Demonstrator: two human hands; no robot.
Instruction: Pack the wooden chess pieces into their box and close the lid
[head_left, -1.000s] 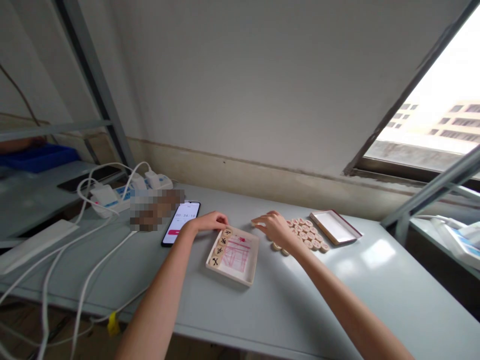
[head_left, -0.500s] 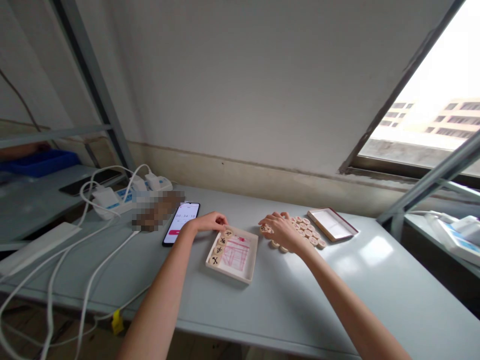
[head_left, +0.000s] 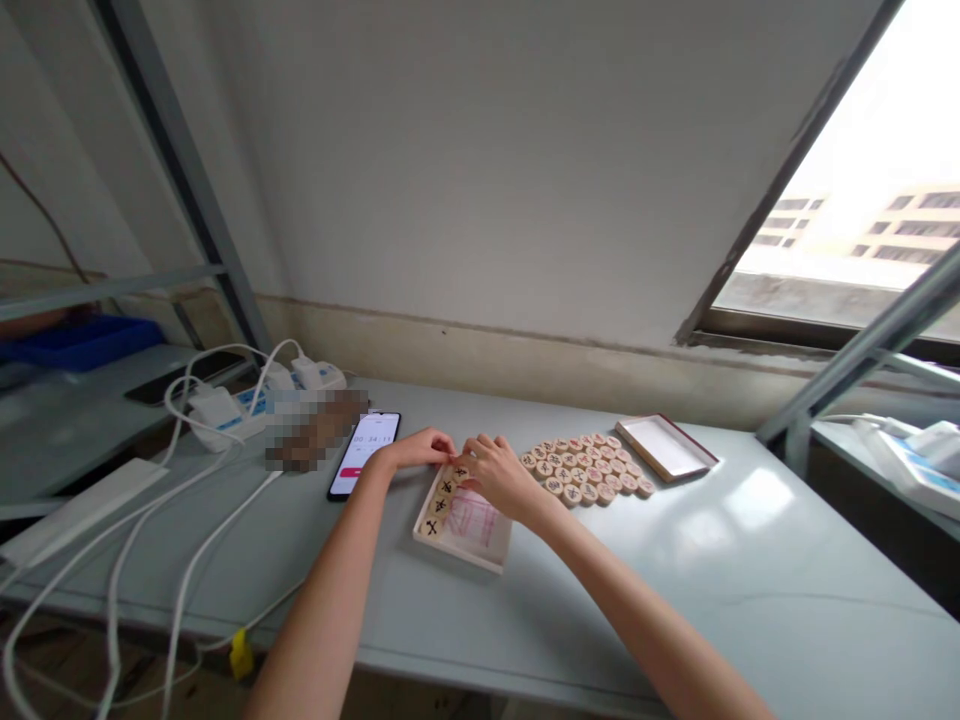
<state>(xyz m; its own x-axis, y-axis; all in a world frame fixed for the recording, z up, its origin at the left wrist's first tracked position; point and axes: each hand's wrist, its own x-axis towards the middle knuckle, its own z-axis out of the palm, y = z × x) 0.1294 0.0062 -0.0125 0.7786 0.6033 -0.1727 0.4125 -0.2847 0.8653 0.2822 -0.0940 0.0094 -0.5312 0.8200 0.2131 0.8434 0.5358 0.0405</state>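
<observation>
Daylight pours through the window (head_left: 840,190) at the upper right, blown nearly white, and throws a pale patch of glare (head_left: 757,498) onto the counter (head_left: 697,570) toward its right end. The wall (head_left: 480,170) stays a dim, soft grey, and shadows are faint. The metal upright (head_left: 176,170) leans with wide-angle distortion, and a pixelated blur (head_left: 315,430) sits beside the phone (head_left: 364,455).
</observation>
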